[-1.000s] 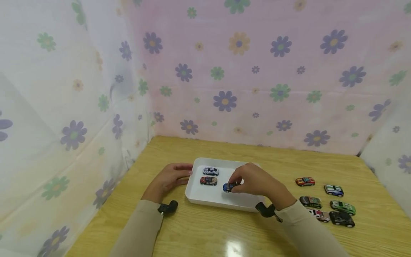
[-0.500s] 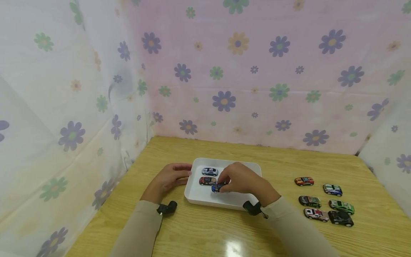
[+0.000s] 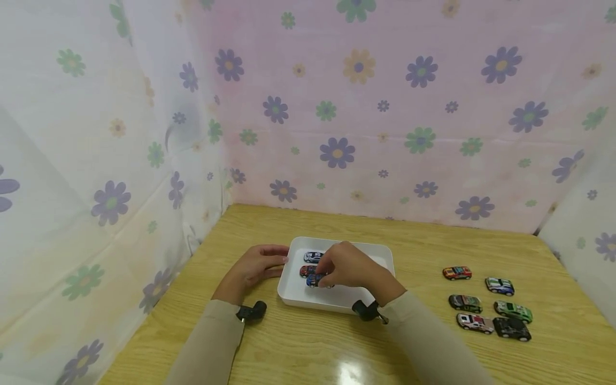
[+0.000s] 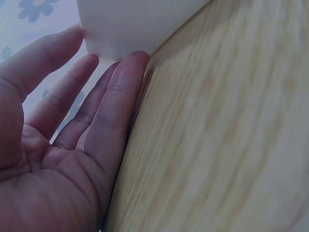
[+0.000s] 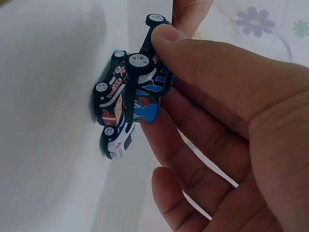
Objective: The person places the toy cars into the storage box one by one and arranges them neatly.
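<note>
My right hand (image 3: 350,268) pinches a blue toy car (image 3: 315,280) between thumb and fingers, low over the left part of the white tray (image 3: 356,299). In the right wrist view the blue toy car's wheels and underside edge face the camera. Just behind it in the tray are a red-and-black toy car (image 3: 306,271) and a white toy car (image 3: 313,257), both partly covered by the right hand. My left hand (image 3: 256,266) touches the tray's left end; in the left wrist view its extended fingertips (image 4: 136,60) meet the outer wall.
Several toy cars stand on the wooden table right of the tray: a red-yellow one (image 3: 457,272), a white-blue-green one (image 3: 500,285), a dark patterned one (image 3: 465,303), a green one (image 3: 513,310), a white-red one (image 3: 475,323) and a black one (image 3: 512,328). Flowered cloth (image 3: 298,133) hangs behind.
My right hand has carried the blue toy car leftward inside the tray, up to the front of the red-and-black toy car. The left hand has stayed at the tray's end.
</note>
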The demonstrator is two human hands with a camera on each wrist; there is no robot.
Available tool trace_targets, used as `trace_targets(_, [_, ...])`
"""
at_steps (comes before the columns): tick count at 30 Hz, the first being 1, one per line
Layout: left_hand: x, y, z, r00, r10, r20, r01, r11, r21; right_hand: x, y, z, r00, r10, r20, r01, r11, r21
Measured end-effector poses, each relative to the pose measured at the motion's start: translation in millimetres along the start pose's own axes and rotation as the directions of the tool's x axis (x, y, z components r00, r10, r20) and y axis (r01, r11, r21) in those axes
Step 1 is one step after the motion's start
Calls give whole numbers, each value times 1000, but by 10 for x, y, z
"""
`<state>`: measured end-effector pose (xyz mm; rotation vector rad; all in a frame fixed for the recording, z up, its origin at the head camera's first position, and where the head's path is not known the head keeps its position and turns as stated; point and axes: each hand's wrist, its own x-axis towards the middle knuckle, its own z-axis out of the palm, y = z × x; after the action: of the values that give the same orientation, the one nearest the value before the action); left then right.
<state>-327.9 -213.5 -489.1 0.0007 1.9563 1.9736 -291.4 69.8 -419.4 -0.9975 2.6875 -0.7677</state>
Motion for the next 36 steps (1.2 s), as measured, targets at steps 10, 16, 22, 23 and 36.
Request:
trace_targets(10, [-1,-3,-14,1000,-2,9,2,1000,-6,117,-81,108,1000,-8,25,8,1000,7])
trace_targets(16, [-15,12,-7,1000,-3,12,3,1000,-7,176,-136,148,999,-2,44,2,1000,3])
trace_targets(22, [-17,12,-5,1000,-7,15,8,1000,-4,199,-152,183,998,33,47,-34,999,36])
trace_targets(23, [-16,11,-6,1000,-8,15,8,1000,-2,200,-155,189,998,39,46,-41,998,40])
trace_targets(36, [-15,9,-6,1000,1,19,-2,1000,7,239,-135,260,996,83,46,-83,996,17])
